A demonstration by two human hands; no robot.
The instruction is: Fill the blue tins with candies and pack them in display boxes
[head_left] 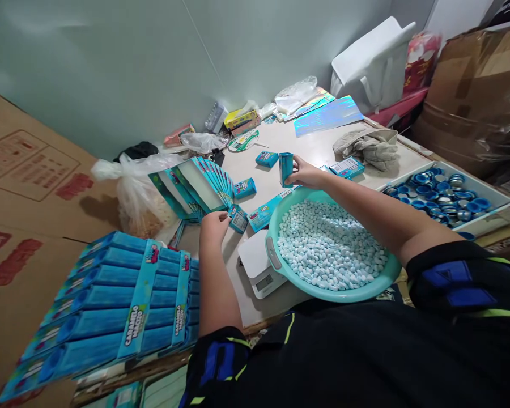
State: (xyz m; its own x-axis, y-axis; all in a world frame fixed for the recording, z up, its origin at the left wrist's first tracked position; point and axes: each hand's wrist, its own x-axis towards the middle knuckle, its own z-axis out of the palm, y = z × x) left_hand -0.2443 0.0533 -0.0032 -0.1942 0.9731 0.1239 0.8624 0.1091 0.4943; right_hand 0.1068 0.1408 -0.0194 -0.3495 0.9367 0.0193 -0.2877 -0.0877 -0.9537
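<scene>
A small teal candy box (pixel 286 169) is held upright in the fingers of my right hand (pixel 306 172), above the table and past the basin's far rim. My left hand (pixel 213 228) is closed at the near edge of another small teal box (pixel 238 219); its fingertips are partly hidden there. A turquoise basin (pixel 335 295) full of small pale tablet candies (pixel 331 243) stands against my body. Under its left side shows a white kitchen scale (pixel 255 266). Beside my left hand a fan of flat printed cartons (pixel 210 184) leans on edge.
Stacked blue display cartons (pixel 110 306) fill the lower left. A tray of blue and silver caps (pixel 446 195) is at right, near grey gloves (pixel 368 148). More small teal boxes (pixel 267 158) lie mid-table. Holographic sheets (pixel 329 116) and plastic bags line the wall. Cardboard boxes (pixel 471 96) flank the table.
</scene>
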